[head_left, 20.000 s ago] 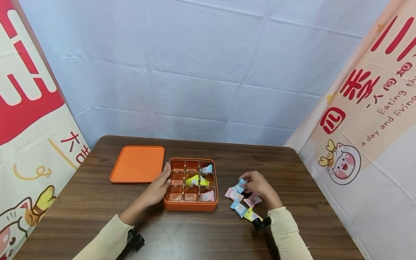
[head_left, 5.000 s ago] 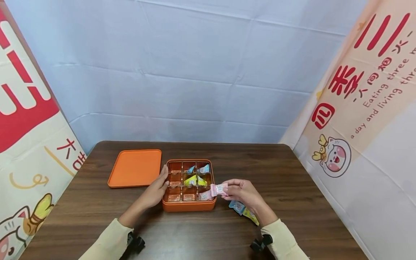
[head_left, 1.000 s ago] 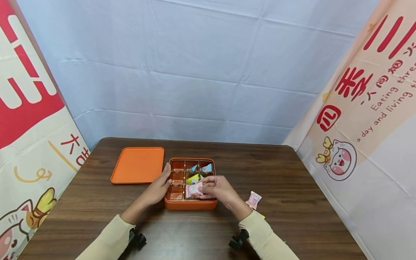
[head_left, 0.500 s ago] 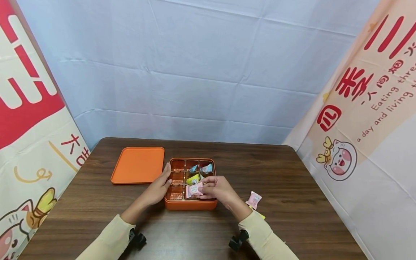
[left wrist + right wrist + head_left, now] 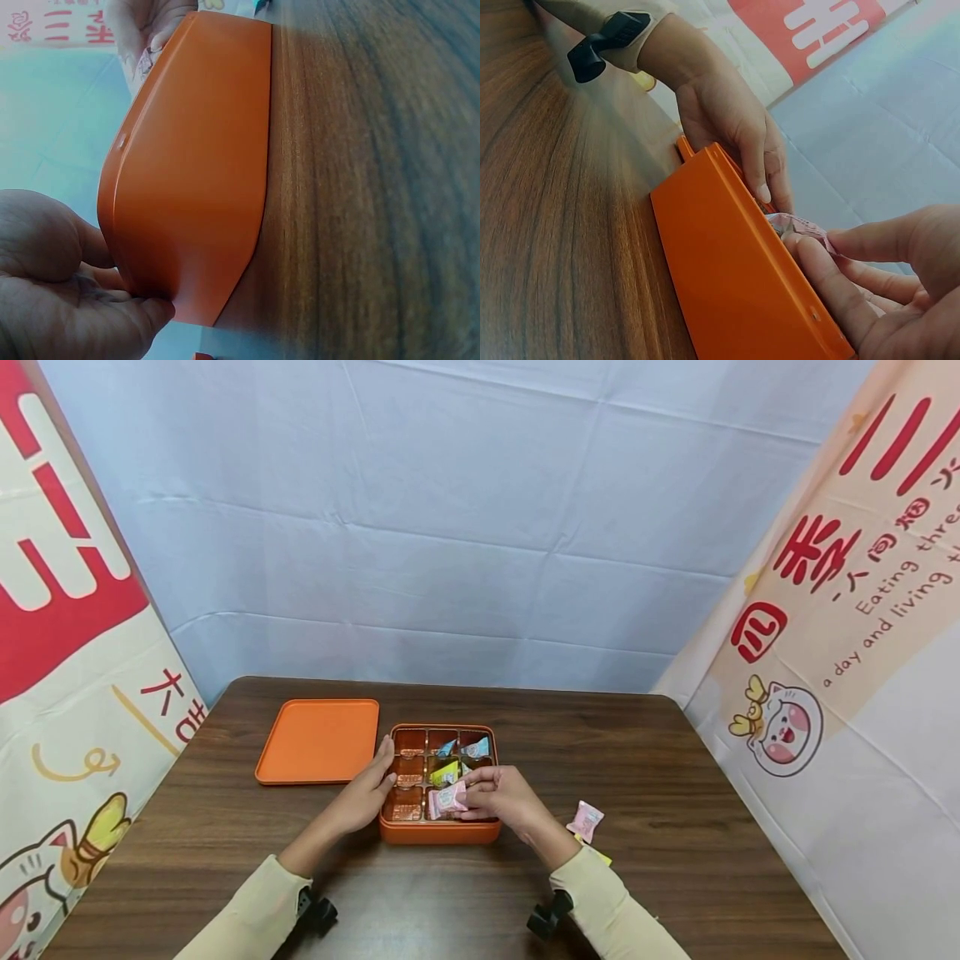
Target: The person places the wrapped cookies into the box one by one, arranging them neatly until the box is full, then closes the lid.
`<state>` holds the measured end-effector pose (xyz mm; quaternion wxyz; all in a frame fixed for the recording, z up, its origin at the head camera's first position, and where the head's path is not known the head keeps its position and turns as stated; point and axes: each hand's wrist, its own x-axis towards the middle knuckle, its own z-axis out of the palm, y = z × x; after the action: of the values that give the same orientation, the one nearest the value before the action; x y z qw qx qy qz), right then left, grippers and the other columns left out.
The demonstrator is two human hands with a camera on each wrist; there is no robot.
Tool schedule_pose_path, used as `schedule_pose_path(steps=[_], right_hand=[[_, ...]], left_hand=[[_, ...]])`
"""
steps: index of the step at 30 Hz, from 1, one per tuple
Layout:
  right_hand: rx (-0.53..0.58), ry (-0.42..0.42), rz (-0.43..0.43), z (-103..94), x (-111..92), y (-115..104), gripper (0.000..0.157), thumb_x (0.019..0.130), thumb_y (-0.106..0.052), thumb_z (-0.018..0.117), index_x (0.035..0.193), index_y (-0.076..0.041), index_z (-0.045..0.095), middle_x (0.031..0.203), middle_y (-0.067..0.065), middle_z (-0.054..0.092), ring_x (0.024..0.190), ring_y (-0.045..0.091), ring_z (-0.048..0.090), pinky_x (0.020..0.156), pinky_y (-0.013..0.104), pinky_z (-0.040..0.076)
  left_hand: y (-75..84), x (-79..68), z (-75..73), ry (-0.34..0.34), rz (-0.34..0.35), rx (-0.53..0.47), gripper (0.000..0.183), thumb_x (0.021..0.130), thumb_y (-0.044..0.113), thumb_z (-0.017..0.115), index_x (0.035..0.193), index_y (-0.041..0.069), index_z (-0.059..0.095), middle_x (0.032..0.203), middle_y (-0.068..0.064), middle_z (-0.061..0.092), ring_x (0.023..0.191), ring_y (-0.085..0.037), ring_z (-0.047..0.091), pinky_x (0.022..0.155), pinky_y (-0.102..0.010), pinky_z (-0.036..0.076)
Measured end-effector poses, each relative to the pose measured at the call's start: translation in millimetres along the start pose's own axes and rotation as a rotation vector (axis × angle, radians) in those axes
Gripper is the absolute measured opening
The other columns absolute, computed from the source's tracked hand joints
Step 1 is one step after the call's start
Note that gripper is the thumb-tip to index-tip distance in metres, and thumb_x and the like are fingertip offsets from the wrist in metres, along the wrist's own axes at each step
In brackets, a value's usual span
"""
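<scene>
In the head view an orange box [image 5: 440,834] with a compartmented insert stands mid-table. My right hand [image 5: 510,797] pinches a pink wrapped candy [image 5: 448,799] between thumb and fingers over the front middle compartment. The right wrist view shows the candy [image 5: 799,223] at the box's rim. Beside the box's left wall lies my left hand [image 5: 366,793], fingers along it and thumb at the rim; in the left wrist view it touches the rounded corner. Blue candies [image 5: 476,748] sit in the back row, a yellow candy [image 5: 445,773] in the centre. My right hand covers the front right compartment.
A flat orange lid [image 5: 318,741] lies left of the box, near the table's back. To the right, a pink candy [image 5: 586,821] and a partly hidden yellow candy [image 5: 597,853] lie by my right forearm. Cloth hangings [image 5: 450,527] enclose the table.
Since 20 seconds ago, a blue candy has entered the back middle compartment. Over the last 5 seconds my right hand carried the pink candy leftward; it has barely moved in the last second.
</scene>
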<state>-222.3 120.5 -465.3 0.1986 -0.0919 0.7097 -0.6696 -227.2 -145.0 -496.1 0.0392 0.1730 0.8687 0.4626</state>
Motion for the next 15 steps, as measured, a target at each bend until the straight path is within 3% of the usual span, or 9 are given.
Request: schedule_pose_path(steps=[10,15], right_hand=[[0.028,-0.025,0.019,-0.2,0.4,-0.6,0.027,0.093,0.007,0.066,0.119,0.016,0.064,0.097,0.023,0.074,0.079,0.022,0.075,0.076,0.037,0.061],[0.042,-0.051,0.027,-1.5,0.5,-0.4,0.026,0.095,0.008,0.063,0.119,0.017,0.064,0.099,0.027,0.073,0.084,0.026,0.076,0.077,0.037,0.061]], left_hand=[[0.0,1.2,-0.2,-0.013,-0.012,0.002,0.061,0.109,0.004,0.039,0.158,-0.008,0.006,0.167,-0.017,-0.008,0.154,-0.036,-0.001,0.121,-0.056,0.008],[-0.7,1.8,-0.6,-0.026,-0.024,0.004,0.061,0.109,0.005,0.039,0.159,-0.006,0.005,0.168,-0.015,-0.009,0.154,-0.034,-0.002,0.122,-0.055,0.008]])
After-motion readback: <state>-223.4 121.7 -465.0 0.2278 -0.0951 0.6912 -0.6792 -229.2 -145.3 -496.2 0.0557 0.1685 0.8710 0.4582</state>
